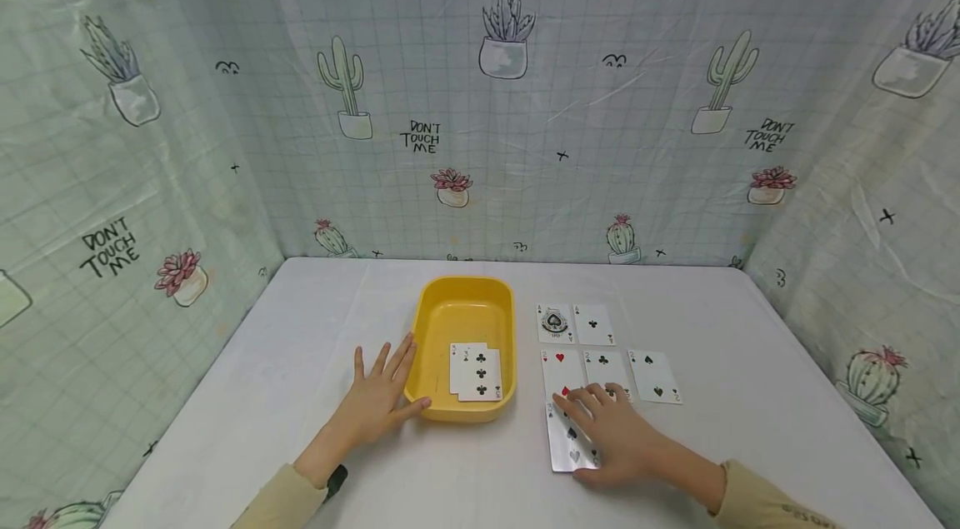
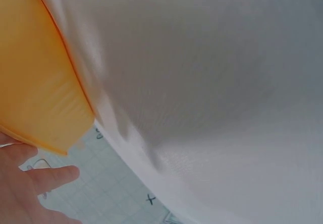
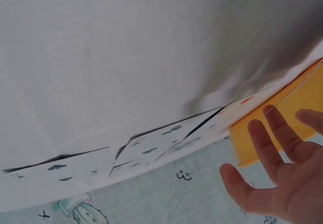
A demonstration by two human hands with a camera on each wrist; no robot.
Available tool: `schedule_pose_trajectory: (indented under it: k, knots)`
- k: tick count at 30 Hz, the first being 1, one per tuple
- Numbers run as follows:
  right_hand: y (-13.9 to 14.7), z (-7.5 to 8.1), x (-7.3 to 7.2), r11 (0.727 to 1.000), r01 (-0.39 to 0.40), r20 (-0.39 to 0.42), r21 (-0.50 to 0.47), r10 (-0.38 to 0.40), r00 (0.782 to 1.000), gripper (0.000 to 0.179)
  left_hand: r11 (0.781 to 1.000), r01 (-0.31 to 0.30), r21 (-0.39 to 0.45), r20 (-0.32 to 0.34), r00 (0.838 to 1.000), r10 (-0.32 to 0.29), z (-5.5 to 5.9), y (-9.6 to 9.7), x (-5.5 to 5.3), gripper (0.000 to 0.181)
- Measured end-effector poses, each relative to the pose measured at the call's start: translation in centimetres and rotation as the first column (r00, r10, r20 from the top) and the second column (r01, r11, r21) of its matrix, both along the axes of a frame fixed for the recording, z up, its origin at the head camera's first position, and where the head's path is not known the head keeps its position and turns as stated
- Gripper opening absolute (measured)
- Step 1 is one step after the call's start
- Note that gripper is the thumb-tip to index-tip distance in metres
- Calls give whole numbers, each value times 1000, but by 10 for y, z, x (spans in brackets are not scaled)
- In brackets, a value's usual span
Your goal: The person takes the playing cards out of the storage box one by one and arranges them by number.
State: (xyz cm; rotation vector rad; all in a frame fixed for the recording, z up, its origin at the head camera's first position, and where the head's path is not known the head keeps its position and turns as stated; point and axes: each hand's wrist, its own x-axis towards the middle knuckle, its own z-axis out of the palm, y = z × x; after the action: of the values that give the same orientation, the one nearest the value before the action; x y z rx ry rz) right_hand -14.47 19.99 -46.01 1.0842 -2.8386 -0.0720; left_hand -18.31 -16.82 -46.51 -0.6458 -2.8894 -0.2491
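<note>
With its fingers straight and spread, my left hand (image 1: 377,404) touches the left side of a yellow tray (image 1: 513,321); the left wrist view has these fingers (image 2: 55,178) by the tray wall. Inside the tray, a three of clubs (image 1: 482,379) partly covers another three. My right hand (image 1: 618,437) holds a spade playing card (image 1: 567,441) by opposite edges, the thumb at the near edge and fingers at the far one. In the right wrist view this card shows only as a thin line by the fingertips. It overlaps the two of hearts (image 1: 553,364).
Right of the tray, an ace of spades (image 1: 555,323) and ace of clubs (image 1: 594,325) lie in a back row. In front are a two of clubs (image 1: 600,364) and two of spades (image 1: 655,376). A patterned curtain (image 1: 525,121) surrounds the white table (image 1: 330,304).
</note>
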Motion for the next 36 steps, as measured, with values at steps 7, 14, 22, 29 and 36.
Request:
schedule_pose_trajectory:
  k: [7,14,22,29,36]
  knots:
    - [2,-10,1,1000,8,11,1,-8,1000,87,1000,2,4,4,1000,-2,0,0,0,86]
    - [3,-11,3,1000,1,15,-7,0,1000,86,1000,2,2,-2,1000,-2,0,0,0,86]
    - [4,-13,2,1000,-1,8,-3,1,1000,85,1000,2,8,3,1000,-2,-1,0,0,86]
    - [4,-14,2,1000,-1,14,-11,1,1000,86,1000,4,0,0,1000,-4,0,0,1,86]
    - [3,-11,3,1000,9,31,-9,-9,999,86,1000,2,1,0,1000,-2,1,-1,2,86]
